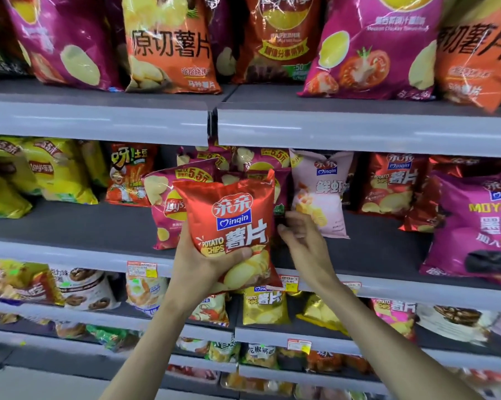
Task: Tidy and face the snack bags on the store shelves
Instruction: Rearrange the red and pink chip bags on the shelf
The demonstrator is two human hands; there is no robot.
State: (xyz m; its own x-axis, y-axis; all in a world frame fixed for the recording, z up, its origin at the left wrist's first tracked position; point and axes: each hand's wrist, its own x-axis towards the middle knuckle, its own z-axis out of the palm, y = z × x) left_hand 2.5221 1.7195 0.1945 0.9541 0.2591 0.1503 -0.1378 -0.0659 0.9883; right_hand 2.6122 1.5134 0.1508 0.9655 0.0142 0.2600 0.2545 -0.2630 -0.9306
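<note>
From the head camera, the left hand (pixel 197 265) had its grip clenched on the lower left corner of the red chip bag (pixel 237 215), thumb across the front and fingers behind. It held the bag upright in front of the middle shelf (pixel 70 223), printed face toward the camera. This was probably to check the front before setting the bag in a row.

The right hand (pixel 301 238) hung just right of the bag with its grip released, fingers half bent and holding nothing that showed. Blur hid whether it touched the bag's edge. It looked placed to steady the bag or to clear a gap.

Behind the held bag leaned a pink chip bag (pixel 164 203), and just to the right stood a pale prawn cracker bag (pixel 321 192). Farther right, matching red bags (pixel 387 183) stood at the back, likely where this 1 belonged. A large magenta bag (pixel 474 226) sat near the front edge. Every bag was sealed and puffed, so the contents stayed hidden.
</note>
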